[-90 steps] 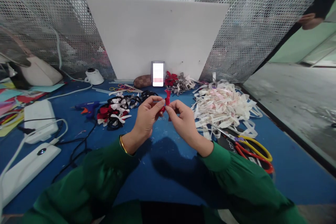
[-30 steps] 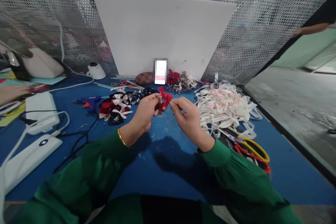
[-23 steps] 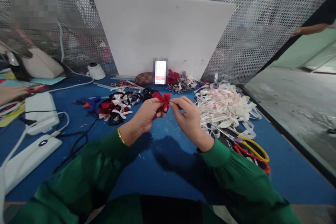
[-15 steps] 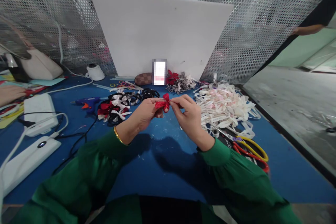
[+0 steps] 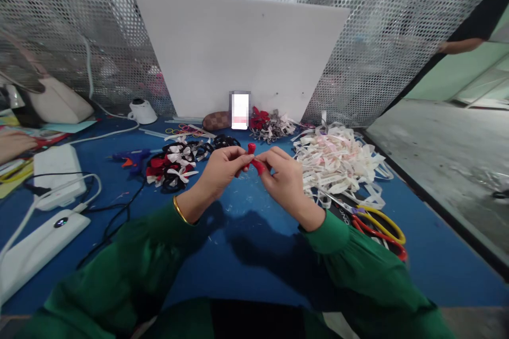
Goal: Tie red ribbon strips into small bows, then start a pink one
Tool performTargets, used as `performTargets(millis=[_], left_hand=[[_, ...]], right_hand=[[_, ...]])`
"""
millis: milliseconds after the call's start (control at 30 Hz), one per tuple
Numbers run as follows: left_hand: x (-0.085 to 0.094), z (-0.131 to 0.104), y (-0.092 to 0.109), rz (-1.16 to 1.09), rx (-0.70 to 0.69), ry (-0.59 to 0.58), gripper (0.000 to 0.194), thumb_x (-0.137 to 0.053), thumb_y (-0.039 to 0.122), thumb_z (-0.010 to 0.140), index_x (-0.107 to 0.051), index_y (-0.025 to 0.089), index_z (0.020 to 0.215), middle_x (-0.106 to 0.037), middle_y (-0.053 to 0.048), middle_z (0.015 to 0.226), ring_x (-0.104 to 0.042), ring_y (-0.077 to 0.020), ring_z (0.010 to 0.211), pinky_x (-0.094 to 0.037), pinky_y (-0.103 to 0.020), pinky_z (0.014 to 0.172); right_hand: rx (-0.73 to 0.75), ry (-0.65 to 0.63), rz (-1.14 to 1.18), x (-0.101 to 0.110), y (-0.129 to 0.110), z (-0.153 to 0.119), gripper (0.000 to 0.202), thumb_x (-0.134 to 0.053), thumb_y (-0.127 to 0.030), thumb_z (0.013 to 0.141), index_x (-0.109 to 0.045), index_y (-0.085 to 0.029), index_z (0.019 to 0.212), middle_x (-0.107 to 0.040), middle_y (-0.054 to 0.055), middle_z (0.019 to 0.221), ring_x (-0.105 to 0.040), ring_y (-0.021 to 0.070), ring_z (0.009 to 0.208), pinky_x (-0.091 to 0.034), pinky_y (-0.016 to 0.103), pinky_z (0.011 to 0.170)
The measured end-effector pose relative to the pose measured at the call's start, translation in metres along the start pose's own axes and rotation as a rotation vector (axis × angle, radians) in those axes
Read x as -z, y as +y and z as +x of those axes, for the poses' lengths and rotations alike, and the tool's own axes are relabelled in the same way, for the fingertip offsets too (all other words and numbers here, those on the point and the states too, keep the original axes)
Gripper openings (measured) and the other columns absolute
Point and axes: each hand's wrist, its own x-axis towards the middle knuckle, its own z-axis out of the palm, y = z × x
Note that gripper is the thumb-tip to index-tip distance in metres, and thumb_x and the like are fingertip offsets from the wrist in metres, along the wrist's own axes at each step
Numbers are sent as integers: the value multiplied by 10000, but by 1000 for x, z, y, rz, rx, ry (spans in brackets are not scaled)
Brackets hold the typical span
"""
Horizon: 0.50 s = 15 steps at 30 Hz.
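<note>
A piece of red ribbon (image 5: 258, 166) is pinched between my two hands over the middle of the blue table. My left hand (image 5: 226, 166) grips it from the left, thumb and fingers together, with one red end (image 5: 252, 146) poking up above the fingertips. From the right, my right hand (image 5: 282, 175) closes its thumb and fingers on the same ribbon, and a red end hangs below them. The fingers cover the ribbon's middle, so its folds cannot be made out.
A pile of white ribbon strips (image 5: 342, 164) lies right, by scissors (image 5: 374, 222) with red and yellow handles. To the left are finished bows on black hair ties (image 5: 173, 164), a blue glue gun (image 5: 133, 159) and a white power bank (image 5: 47, 254). A co-worker's hand (image 5: 16, 145) rests far left.
The red ribbon, earlier a spread bow shape, is now bunched narrower, with one end up and one down. Both hands have drawn closer together, fingers re-gripped.
</note>
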Motion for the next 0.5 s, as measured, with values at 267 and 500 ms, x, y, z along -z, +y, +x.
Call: performTargets(millis=[267, 500], left_hand=[[2, 0, 0, 126, -41, 50, 261, -722, 349, 754, -594, 160, 628, -529, 37, 559, -426, -88, 515, -329, -229, 501], [7, 1, 3, 355, -121, 3, 244, -651, 321, 808, -621, 165, 622, -572, 21, 587, -481, -109, 576, -360, -237, 567]], right_hand=[[-88, -116, 86, 0, 5, 4, 281, -452, -271, 979, -645, -193, 791, -618, 47, 773, -568, 167, 730, -413, 292, 688], [-475, -446, 661, -1, 9, 11, 248, -560, -416, 916, -625, -180, 873, -654, -10, 739, -612, 118, 546, -461, 246, 571]])
